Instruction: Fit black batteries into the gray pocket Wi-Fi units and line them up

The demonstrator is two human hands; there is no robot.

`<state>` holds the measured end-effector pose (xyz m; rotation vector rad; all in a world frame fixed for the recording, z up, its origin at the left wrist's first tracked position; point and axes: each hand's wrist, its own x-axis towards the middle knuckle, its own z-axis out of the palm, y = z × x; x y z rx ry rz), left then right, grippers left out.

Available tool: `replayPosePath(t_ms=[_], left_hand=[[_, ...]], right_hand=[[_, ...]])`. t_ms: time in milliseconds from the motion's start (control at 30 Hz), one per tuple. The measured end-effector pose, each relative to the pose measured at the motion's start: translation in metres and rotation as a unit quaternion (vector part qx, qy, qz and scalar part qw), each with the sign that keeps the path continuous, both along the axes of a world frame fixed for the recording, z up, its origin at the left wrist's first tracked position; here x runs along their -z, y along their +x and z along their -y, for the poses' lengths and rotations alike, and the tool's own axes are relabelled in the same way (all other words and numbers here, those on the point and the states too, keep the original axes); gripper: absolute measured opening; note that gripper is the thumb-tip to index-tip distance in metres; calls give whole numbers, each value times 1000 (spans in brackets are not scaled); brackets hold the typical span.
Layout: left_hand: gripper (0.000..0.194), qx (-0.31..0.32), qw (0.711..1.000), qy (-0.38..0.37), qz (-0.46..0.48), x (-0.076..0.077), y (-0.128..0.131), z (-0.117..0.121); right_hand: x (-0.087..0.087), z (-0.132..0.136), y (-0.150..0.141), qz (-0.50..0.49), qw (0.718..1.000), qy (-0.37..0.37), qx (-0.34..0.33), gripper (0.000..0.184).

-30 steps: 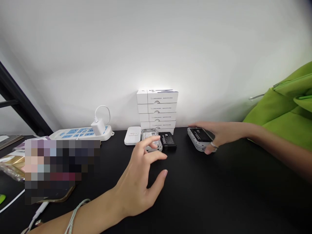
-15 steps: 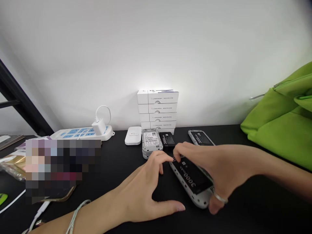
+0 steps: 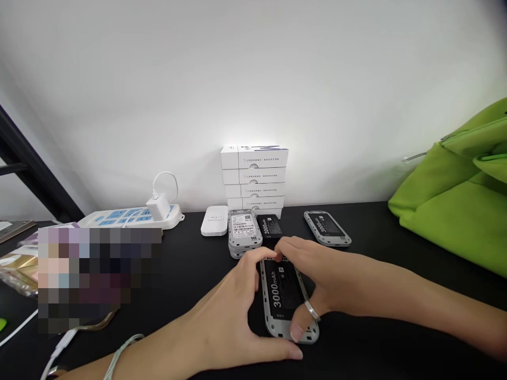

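Note:
A grey device housing (image 3: pixel 282 301) lies on the black tabletop, with a black 3000 mAh battery seated in its open back. My left hand (image 3: pixel 233 303) wraps its left edge and lower end, and my right hand (image 3: pixel 317 279) presses over its right side, with a ring on one finger. Behind them sit a stack of grey housings with a white label (image 3: pixel 244 232), a loose black battery (image 3: pixel 269 227), and another grey housing holding a battery (image 3: pixel 327 228) to the right.
A white router-like box (image 3: pixel 214 220) and a stack of white cartons (image 3: pixel 253 179) stand against the wall. A power strip with a plugged-in charger (image 3: pixel 130 216) lies at the left, beside a pixelated patch (image 3: pixel 95 279). A green bag (image 3: pixel 451 195) sits at the right.
The housing with the battery, tilted in my right hand earlier, now lies flatter on the table. My left hand has closed around it from the left.

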<state>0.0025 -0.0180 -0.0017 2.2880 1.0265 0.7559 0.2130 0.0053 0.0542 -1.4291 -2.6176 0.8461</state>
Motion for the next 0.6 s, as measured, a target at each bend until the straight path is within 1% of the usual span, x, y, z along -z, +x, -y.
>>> replayPosePath(t_ms=[100, 200, 267, 333, 400, 467, 533, 600], left_hand=[[93, 18, 1000, 8, 12, -2, 0, 0], [105, 20, 999, 39, 20, -3, 2, 3], [110, 21, 996, 77, 35, -1, 4, 4], [112, 35, 989, 131, 53, 2, 4, 2], [112, 51, 978, 189, 69, 5, 3, -2], [110, 48, 967, 232, 88, 6, 2, -5], [107, 25, 963, 252, 96, 7, 1, -8], [105, -4, 964, 250, 91, 7, 0, -9]], right_hand=[[3, 0, -1, -16, 1000, -13, 15, 60], [6, 2, -7, -33, 998, -12, 54, 53], [6, 5, -12, -53, 997, 17, 60, 47], [3, 9, -14, -89, 993, 60, 48, 46], [-2, 15, -14, -118, 987, 103, 37, 44], [-7, 22, -11, -116, 985, 120, 38, 38], [-13, 26, -7, -101, 989, 99, 39, 33], [-18, 24, -4, -121, 991, 44, 38, 37]])
